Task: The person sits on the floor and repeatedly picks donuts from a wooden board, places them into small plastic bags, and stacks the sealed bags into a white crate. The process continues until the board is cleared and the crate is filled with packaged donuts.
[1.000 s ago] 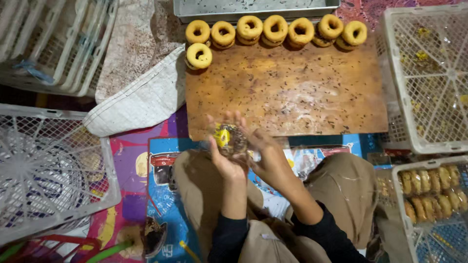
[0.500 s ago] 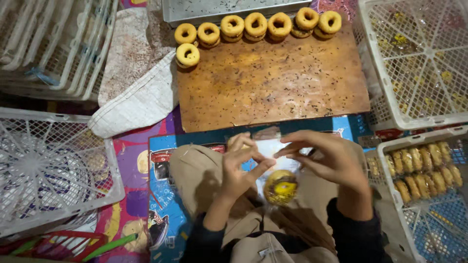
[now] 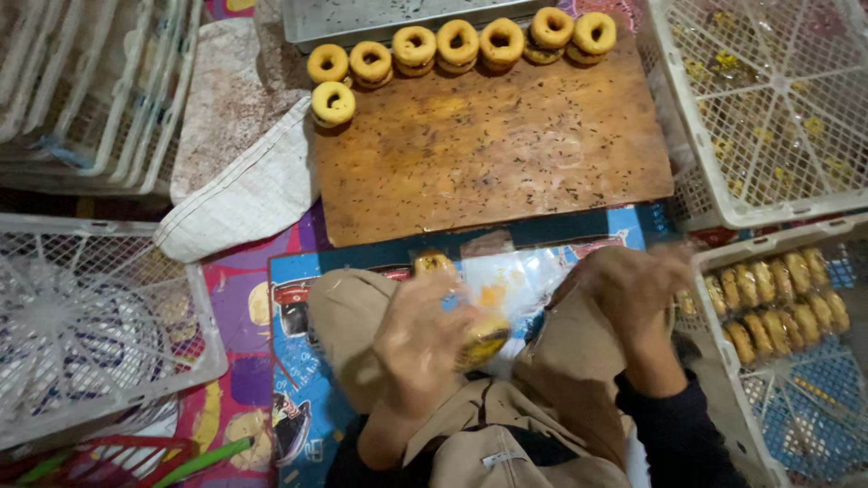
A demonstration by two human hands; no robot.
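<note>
A colourful printed floor mat (image 3: 244,298) covered the near floor. White plastic lattice crates (image 3: 90,316) stood left and right, under dim warm light.

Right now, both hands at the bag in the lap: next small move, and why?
Probably push the round yellow-brown ring pastry deeper into the clear plastic bag. The left hand has its grip around the pastry, and the right hand holds the bag's other edge. Motion blur hides whether it is fully inside.
</note>
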